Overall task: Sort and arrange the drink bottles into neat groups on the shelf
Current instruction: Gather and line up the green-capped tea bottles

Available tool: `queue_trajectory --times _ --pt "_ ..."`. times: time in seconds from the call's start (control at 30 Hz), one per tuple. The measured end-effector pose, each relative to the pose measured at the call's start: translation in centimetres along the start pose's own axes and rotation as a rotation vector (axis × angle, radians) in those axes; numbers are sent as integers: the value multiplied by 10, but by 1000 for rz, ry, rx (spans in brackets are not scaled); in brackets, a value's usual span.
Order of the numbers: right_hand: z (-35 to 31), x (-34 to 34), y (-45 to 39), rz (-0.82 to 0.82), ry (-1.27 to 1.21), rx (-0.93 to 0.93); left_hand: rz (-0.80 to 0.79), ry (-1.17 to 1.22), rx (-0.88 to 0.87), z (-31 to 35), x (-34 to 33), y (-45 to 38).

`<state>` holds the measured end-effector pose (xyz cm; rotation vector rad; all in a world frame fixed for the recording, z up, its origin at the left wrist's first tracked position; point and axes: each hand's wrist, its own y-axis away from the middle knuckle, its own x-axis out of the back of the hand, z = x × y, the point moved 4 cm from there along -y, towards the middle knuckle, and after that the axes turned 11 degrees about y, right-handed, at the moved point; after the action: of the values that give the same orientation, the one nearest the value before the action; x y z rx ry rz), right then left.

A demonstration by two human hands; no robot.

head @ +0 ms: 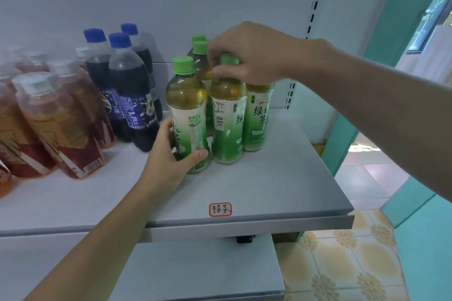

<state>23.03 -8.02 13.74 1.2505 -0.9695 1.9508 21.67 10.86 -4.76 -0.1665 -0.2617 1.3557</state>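
Currently, head view only. The green-tea group is being tidied on the shelf. The left hand is wrapped around the lower body of the front-left green tea bottle, thumb across the label, fingers hidden behind it. The right hand is closed from above on the neck and cap of the middle green tea bottle, just beside the left hand's bottle. Further green-capped bottles are seen behind and under the right hand; their exact count cannot be told. A handwritten label sticker is fixed on the shelf edge below both hands.

Step judged: closing up the green-tea cluster. The next move seems to call for the two held bottles to be slid tight and square against those behind, labels possibly turned forward, without tipping the neighbours.

Materials: clear plastic bottles, rounded shoulders, ribbed green caps, glossy white-green sleeves, pale yellow liquid. To the left of the left hand, cola bottles with blue caps and dark contents are grouped; farther left, amber tea bottles with whitish caps, squarer in shape. The shelf is smooth, grey, matt.
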Motion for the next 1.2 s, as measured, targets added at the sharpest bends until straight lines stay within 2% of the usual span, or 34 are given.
queue_trajectory --times 0.13,0.37,0.47,0.57,0.67,0.77,0.97,1.2 --pt "1 0 -4 70 35 -104 34 6 10 -3 3 -1" --pt "-1 -4 -20 23 183 -216 20 18 -5 -5 4 -2" --pt "-2 -6 -18 25 158 -176 -37 116 -1 -9 7 -3" --pt "-15 2 -17 131 -45 -55 -65 204 19 -11 6 -3" --pt "-34 7 -23 42 -147 89 -56 146 19 -10 2 -3" --pt "-38 7 -32 -37 -77 83 7 120 38 -10 5 -6" --pt "-39 6 -39 4 118 -21 67 50 66 -10 6 -5" --pt "-42 14 -52 82 113 -108 60 -110 68 -5 1 -14"
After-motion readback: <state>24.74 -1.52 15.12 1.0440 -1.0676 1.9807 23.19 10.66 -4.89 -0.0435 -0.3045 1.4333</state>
